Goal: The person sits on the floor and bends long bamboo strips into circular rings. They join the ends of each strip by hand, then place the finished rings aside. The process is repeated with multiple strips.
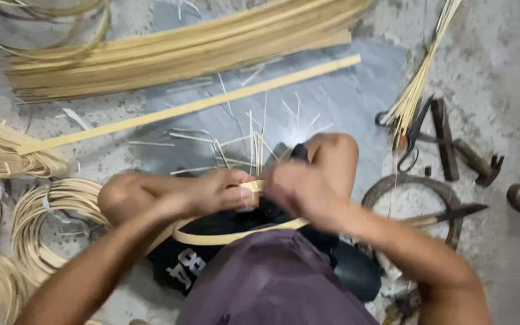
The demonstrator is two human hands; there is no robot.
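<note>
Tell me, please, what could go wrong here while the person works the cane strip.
1. The thin cane strip bends sharply between both hands; it may snap or cut a finger.
2. A blade lies by the right elbow and could be knocked.
3. Slivers lie near bare knees.

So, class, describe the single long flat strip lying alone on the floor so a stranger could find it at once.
Start at the big pile of pale cane across the top. Just below it, one flat strip lies diagonally on the grey floor. Unlike the bundled pile and the thin splinters, it lies alone, broad and straight.
</note>
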